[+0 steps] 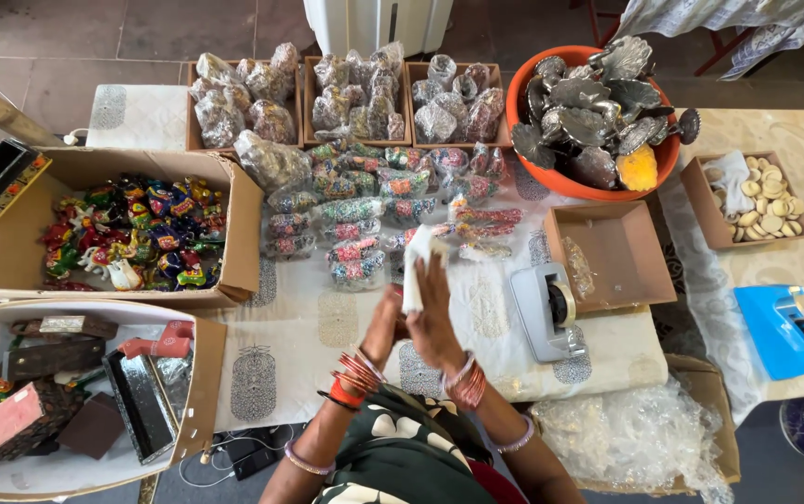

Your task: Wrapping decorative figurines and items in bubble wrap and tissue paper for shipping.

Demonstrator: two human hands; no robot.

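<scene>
Both my hands are raised together over the white patterned cloth (308, 322) at the table's middle. My right hand (436, 313) grips a small white wrapped piece (418, 261), held upright. My left hand (383, 327) is edge-on just left of it, touching the right hand's base; whether it grips the piece is hidden. Red and gold bangles circle both wrists. Just beyond my fingers lie rows of small colourful items wrapped in clear plastic (364, 210).
A grey tape dispenser (546, 313) and an open cardboard box (612, 254) sit right of my hands. Left stands a carton of painted figurines (131, 233); wrapped goods fill trays (350, 93) behind. An orange bowl of metal pieces (593, 112), a blue dispenser (784, 329) and bubble wrap (630, 434) are right.
</scene>
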